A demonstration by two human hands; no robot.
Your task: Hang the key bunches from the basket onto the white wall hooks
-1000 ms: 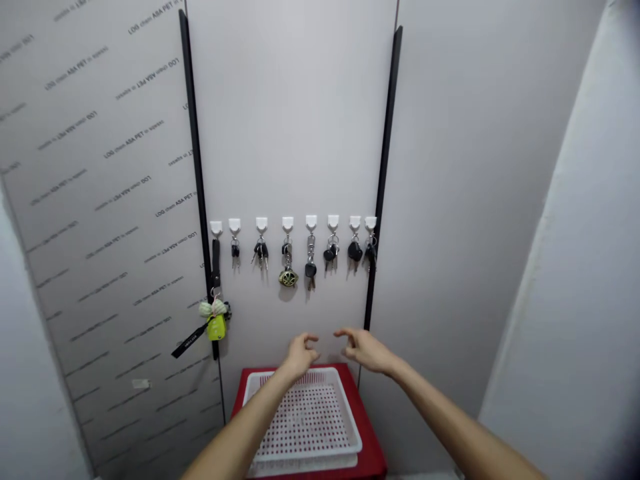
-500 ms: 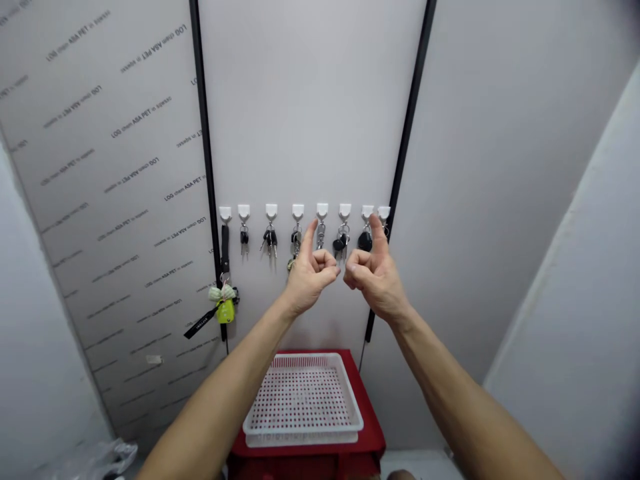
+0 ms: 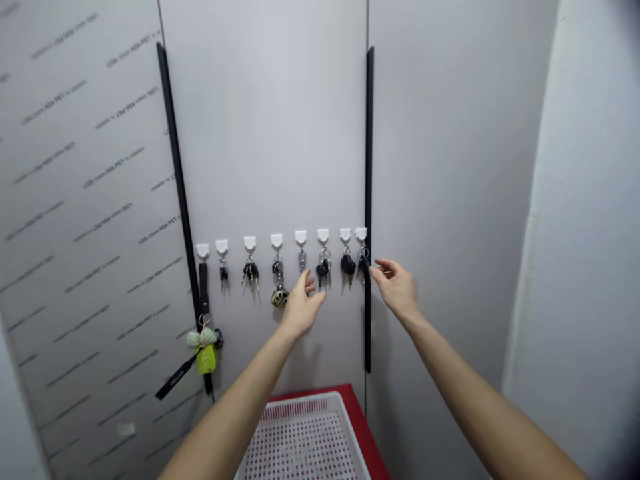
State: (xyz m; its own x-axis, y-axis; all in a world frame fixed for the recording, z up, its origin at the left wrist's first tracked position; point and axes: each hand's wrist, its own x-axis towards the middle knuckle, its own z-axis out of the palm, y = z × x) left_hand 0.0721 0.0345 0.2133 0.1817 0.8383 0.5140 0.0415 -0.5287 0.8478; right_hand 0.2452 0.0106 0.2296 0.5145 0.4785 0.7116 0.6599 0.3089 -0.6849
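A row of white hooks point(image 3: 300, 237) on the grey wall holds several bunches of keys. My left hand point(image 3: 299, 310) is in front of the wall, thumb and fingers apart, with nothing in it. Its fingertips overlap the lower end of a silver key ring point(image 3: 302, 261); I cannot tell if they touch. Beside that hand hangs a bunch with a round gold-and-black charm point(image 3: 279, 297). At the far right, my right hand point(image 3: 399, 288) has its thumb and fingers parted close to the last bunch of dark keys point(image 3: 364, 263). Whether its thumb touches these keys is unclear.
Below stands a white perforated plastic basket point(image 3: 300, 443) on a red stand point(image 3: 353, 400). A black strap point(image 3: 203, 290) with a yellow-green fob point(image 3: 206, 359) hangs at far left. Black strips point(image 3: 369, 167) run down both sides of the middle panel.
Both hands have left their pointing pose and their fingers have loosened. My right hand has moved out beside the rightmost keys. The view has shifted, and the basket sits lower.
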